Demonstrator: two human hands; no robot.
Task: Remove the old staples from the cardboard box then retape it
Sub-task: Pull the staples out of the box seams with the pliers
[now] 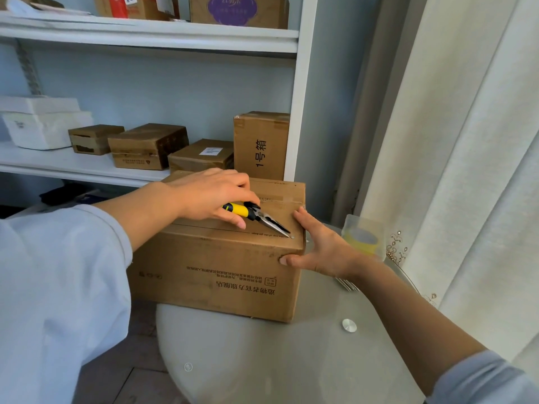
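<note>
Right, left hand (210,193) fingers curled round the yellow handles of the pliers (256,215), palm down over the box (215,258) top. Plier nose points right and toward the near edge, tip at a small staple (292,237) near the box's right corner; can't tell if the tip actually grips it. Right hand (318,249) fingers straight and spread, flat against the box's right side, thumb on the front corner, index tip on the top edge. Box sits on a round glass table (262,360), print upside down on its front. Tape roll (361,240) just right of the hand. Shelf (87,167) behind holds smaller cartons; curtain (466,170) at right.
</note>
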